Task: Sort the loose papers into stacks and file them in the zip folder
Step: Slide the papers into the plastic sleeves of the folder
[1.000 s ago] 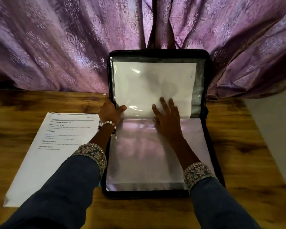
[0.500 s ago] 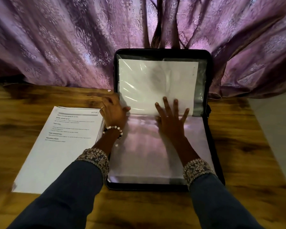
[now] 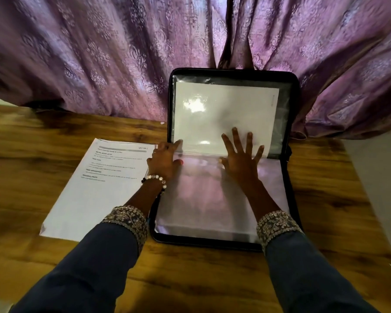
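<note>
Right hand (image 3: 242,162) flat on upright-lidded zip folder (image 3: 294,199)

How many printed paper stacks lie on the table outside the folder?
1. The paper stack lies on the table, left of the open folder, near the left hand. More sheets may be hidden under the sleeves.

It looks like a room in a home, judging by the shiny purple curtain (image 3: 99,53) with a woven floral pattern that hangs in heavy folds right behind a wood-grain counter (image 3: 32,143) beside a plain pale wall (image 3: 382,177).
</note>
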